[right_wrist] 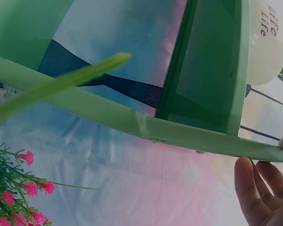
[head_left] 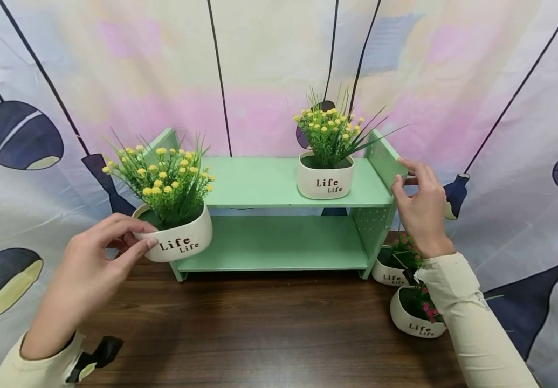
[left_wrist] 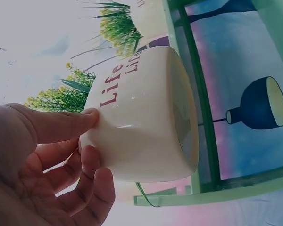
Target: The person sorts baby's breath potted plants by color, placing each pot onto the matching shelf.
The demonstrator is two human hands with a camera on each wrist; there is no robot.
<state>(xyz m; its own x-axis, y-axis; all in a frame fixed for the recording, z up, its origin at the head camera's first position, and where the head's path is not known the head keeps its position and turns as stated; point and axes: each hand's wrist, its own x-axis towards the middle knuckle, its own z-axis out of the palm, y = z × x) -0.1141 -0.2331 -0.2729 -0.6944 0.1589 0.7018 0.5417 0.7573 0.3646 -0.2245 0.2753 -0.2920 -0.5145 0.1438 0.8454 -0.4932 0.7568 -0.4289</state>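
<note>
My left hand (head_left: 96, 256) pinches the rim of a white "Life" flowerpot (head_left: 186, 240) with yellow flowers, thumb outside and fingers at the inner side. The pot is raised in front of the left end of a green two-tier shelf (head_left: 274, 242). From below, the left wrist view shows the pot's underside (left_wrist: 184, 117) beside the shelf. At the other end, my right hand (head_left: 421, 207) grips the upper front corner of the side panel (right_wrist: 179, 134), thumb and fingers on opposite faces. A second yellow-flowered pot (head_left: 324, 180) sits upright on the top tier, toward the right.
Two white pots with pink flowers, one behind (head_left: 389, 275) and one in front (head_left: 417, 320), stand right of the shelf, partly behind my right forearm. The shelf stands on a dark wooden table (head_left: 269, 328). Behind hangs a pastel curtain (head_left: 269, 70) printed with lamps.
</note>
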